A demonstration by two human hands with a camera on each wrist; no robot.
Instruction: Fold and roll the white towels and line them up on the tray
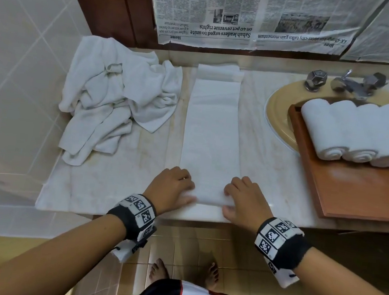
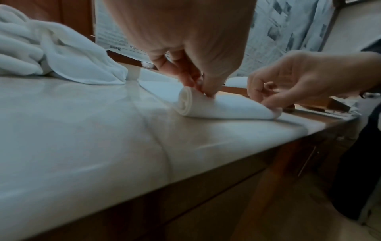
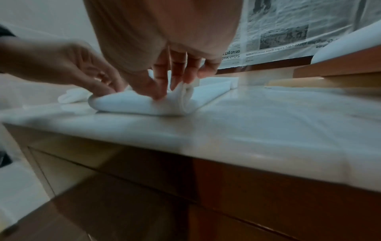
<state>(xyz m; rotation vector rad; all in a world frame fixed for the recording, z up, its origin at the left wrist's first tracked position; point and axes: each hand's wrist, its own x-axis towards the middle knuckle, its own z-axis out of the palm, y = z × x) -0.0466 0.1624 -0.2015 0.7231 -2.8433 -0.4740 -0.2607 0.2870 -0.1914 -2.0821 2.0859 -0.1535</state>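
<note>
A white towel (image 1: 212, 130), folded into a long narrow strip, lies on the marble counter and runs away from me. Its near end is curled into a small roll (image 2: 216, 106) close to the counter's front edge. My left hand (image 1: 183, 192) pinches the roll's left end, and its fingers (image 2: 198, 81) curl onto it. My right hand (image 1: 230, 200) grips the right end (image 3: 185, 97) with curled fingers and thumb. Several rolled towels (image 1: 360, 132) lie side by side on the wooden tray (image 1: 352, 197) at the right. A heap of unfolded white towels (image 1: 114, 94) sits at the left.
The tray rests over a beige sink (image 1: 277, 113) with a chrome faucet (image 1: 346, 83) behind it. Newspaper sheets (image 1: 252, 15) cover the wall behind the counter. A tiled wall (image 1: 16, 66) closes off the left side. The counter's front edge (image 1: 180, 218) is just under my wrists.
</note>
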